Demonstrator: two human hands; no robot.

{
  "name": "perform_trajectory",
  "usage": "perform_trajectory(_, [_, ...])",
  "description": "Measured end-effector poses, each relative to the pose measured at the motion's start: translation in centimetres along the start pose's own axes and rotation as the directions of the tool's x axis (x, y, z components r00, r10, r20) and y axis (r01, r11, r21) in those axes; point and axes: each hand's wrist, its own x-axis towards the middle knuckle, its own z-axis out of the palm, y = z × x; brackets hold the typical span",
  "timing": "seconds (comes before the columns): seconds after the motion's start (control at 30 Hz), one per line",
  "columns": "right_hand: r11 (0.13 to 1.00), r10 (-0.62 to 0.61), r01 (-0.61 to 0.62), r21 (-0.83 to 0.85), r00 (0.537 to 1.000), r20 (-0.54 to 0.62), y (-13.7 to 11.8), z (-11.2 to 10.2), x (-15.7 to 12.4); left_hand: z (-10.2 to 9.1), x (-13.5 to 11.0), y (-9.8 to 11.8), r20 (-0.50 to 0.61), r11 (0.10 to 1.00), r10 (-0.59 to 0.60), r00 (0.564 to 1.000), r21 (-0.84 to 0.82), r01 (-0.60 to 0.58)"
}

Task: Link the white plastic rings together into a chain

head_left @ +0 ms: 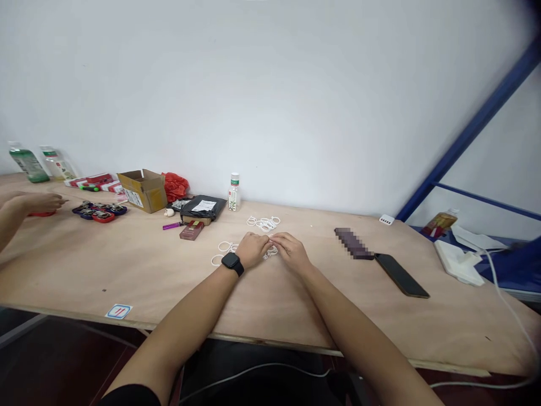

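My left hand (pixel 252 250), with a black smartwatch (pixel 231 261) on its wrist, meets my right hand (pixel 292 252) fingertip to fingertip over the wooden table. Both are closed in a pinch on a small white plastic ring (pixel 271 252), largely covered by the fingers. Just beyond them lies a loose group of several white plastic rings (pixel 265 224). More white rings (pixel 217 260) rest to the left, partly behind my left hand and watch.
A clear bottle (pixel 234 193), a black package (pixel 203 207) and a dark red box (pixel 191 230) stand left of centre, near an open cardboard box (pixel 143 190). Phone-like dark slab (pixel 401 274) at right. Another person's hand (pixel 40 202) reaches in at far left, by metal-and-red-blue pieces (pixel 100 212).
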Motion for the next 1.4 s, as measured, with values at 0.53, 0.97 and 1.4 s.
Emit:
perform_trajectory(0.53, [0.991, 0.035, -0.036, -0.132, 0.999, -0.007, 0.8, 0.1, 0.0, -0.3, 0.0, 0.6, 0.028, 0.999, 0.044, 0.999, -0.008, -0.044])
perform_trajectory(0.97, [0.998, 0.055, -0.057, 0.023, 0.993, 0.108, 0.9, -0.7, 0.3, 0.1, -0.1, 0.6, 0.014, 1.000, 0.021, 1.000, -0.013, -0.020])
perform_trajectory(1.4, [0.996, 0.081, -0.076, -0.050, 0.991, 0.105, 0.6, -1.0, 0.3, 0.3, -0.2, 0.8, 0.046, 0.997, 0.065, 0.997, 0.027, -0.066])
